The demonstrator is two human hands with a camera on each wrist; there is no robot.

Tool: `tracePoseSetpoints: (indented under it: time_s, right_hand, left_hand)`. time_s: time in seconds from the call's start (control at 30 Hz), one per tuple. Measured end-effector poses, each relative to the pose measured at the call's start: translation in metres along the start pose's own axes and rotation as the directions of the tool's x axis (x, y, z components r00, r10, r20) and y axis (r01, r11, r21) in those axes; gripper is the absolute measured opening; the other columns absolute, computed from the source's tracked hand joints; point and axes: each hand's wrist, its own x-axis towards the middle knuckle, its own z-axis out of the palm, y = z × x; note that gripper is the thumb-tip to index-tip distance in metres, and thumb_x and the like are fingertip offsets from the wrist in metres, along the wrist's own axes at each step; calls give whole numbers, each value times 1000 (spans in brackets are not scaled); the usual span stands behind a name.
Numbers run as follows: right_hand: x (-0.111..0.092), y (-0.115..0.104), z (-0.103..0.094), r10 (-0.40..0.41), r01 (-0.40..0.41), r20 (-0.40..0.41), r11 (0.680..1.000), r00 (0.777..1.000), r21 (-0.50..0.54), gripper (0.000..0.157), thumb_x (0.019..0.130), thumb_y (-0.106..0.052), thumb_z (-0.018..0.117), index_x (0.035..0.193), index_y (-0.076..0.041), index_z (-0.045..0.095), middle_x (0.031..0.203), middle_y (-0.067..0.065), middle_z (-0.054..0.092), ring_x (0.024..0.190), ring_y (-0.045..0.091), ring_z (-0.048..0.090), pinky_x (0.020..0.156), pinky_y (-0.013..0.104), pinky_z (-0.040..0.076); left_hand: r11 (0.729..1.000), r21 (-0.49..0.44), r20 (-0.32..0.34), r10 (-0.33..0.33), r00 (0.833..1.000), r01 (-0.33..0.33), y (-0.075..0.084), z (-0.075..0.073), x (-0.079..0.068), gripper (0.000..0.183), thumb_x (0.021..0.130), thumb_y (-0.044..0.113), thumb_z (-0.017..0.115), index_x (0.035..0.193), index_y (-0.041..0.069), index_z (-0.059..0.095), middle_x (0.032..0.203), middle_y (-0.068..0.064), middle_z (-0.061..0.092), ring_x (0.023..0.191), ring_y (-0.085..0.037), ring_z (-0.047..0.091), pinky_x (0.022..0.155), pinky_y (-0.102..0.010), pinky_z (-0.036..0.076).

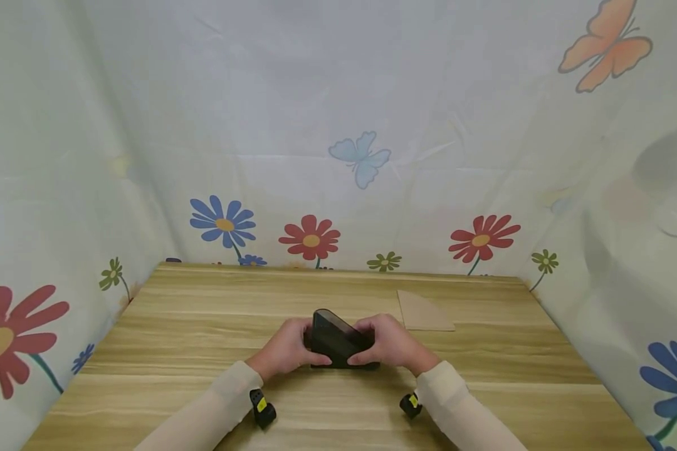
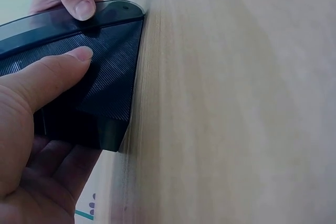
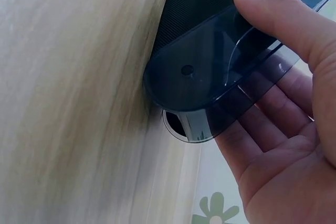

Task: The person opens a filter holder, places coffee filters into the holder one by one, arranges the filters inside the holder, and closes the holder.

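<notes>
Between both hands stands a black plastic box point(image 1: 335, 341) with finely ribbed sides and a smoky see-through lid point(image 3: 210, 72). My left hand point(image 1: 289, 346) grips the box's left end. In the left wrist view its thumb point(image 2: 63, 72) lies on the ribbed face point(image 2: 113, 72), with the fingers around behind. At the other end my right hand point(image 1: 392, 341) holds the lid, thumb point(image 3: 273, 17) in front and fingers behind it. The lid sits at a tilt to the box. What the box contains cannot be seen. Its lower edge is at the tabletop.
A flat tan quarter-round piece point(image 1: 423, 313), like cardboard, lies behind the right hand on the wooden table point(image 1: 214, 319). A pale curtain point(image 1: 248, 125) printed with flowers and butterflies surrounds the table's back and sides. Black wrist cameras point(image 1: 263, 410) hang below both sleeves.
</notes>
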Motion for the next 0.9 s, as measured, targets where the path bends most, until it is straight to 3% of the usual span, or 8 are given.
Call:
tracePoseSetpoints:
  time_s: [0.1, 0.2, 0.3, 0.4, 0.67, 0.9]
  right_hand:
    - [2, -4, -3, 2, -3, 13, 1000, 1000, 15, 39, 74, -34, 93, 106, -20, 77, 97, -11, 76, 84, 6, 64, 79, 26, 53]
    - [7, -14, -9, -24, 23, 12, 997, 1000, 79, 49, 77, -33, 92, 118, -15, 74, 109, -3, 76, 94, 11, 68, 88, 36, 57]
    - [14, -32, -15, -58, 60, -14, 989, 998, 139, 58, 79, -33, 90, 128, -10, 69, 120, 4, 74, 107, 20, 70, 96, 48, 56]
    - [21, -52, -18, -81, 86, -47, 989, 996, 122, 60, 82, -38, 88, 131, -11, 68, 125, 6, 72, 114, 24, 69, 101, 52, 53]
    - [35, -93, -17, -138, 131, -58, 984, 989, -119, 52, 82, -48, 85, 122, -16, 73, 115, -5, 74, 103, 10, 67, 95, 35, 55]
    - [43, -104, -15, -124, 121, -3, 975, 992, -188, 47, 79, -44, 88, 113, -14, 76, 104, -2, 75, 89, 11, 64, 81, 25, 54]
  left_hand:
    - [1000, -1, 0, 6, 1000, -6, -1, 0, 1, 47, 77, 26, 91, 120, 24, 71, 108, 10, 76, 94, -10, 68, 90, -26, 55]
    - [1000, -3, -4, 19, 1000, -19, -2, 0, 1, 48, 77, 26, 92, 120, 23, 72, 108, 9, 76, 94, -10, 69, 89, -26, 55]
    - [999, 3, -10, 34, 999, -34, -4, 0, 2, 47, 77, 27, 92, 119, 22, 72, 109, 9, 76, 94, -9, 69, 87, -24, 55]
    - [999, 10, -9, 47, 999, -47, -5, 0, 2, 45, 77, 27, 92, 117, 23, 72, 109, 9, 76, 94, -9, 70, 86, -23, 56]
    - [996, 76, -4, 37, 999, -37, -4, -2, 3, 42, 78, 33, 91, 112, 19, 72, 105, 8, 75, 91, -9, 67, 86, -26, 55]
    - [995, 101, -5, 17, 1000, -17, -4, -3, 5, 44, 78, 35, 90, 113, 16, 70, 110, 5, 75, 97, -10, 65, 92, -32, 54]
